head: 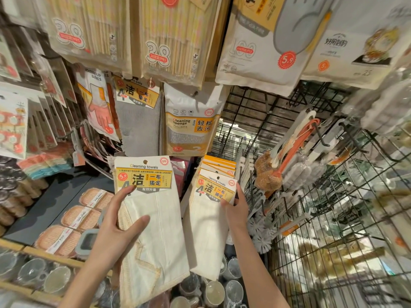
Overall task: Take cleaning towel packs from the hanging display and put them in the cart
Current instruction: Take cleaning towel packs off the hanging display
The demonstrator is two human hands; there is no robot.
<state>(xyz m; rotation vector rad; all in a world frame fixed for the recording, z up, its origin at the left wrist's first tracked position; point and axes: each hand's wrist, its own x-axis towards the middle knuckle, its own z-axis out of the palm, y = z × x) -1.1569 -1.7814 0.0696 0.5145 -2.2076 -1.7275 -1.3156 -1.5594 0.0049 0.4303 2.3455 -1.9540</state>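
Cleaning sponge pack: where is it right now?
Head view, upper centre: the cleaning sponge pack hangs on the display, right of the grey towel pack and above the cream towel pack in the left hand.

The left hand (115, 227) holds one towel pack (151, 218) in front of the hanging display, left of a second towel pack (211, 214) that the right hand (235, 210) grips at its card. More packs (219, 164) hang directly behind the second. A sponge pack (191, 121) hangs above and between them, a wire grid (322, 196) stands to the right, and soap dishes (73, 218) lie lower left.
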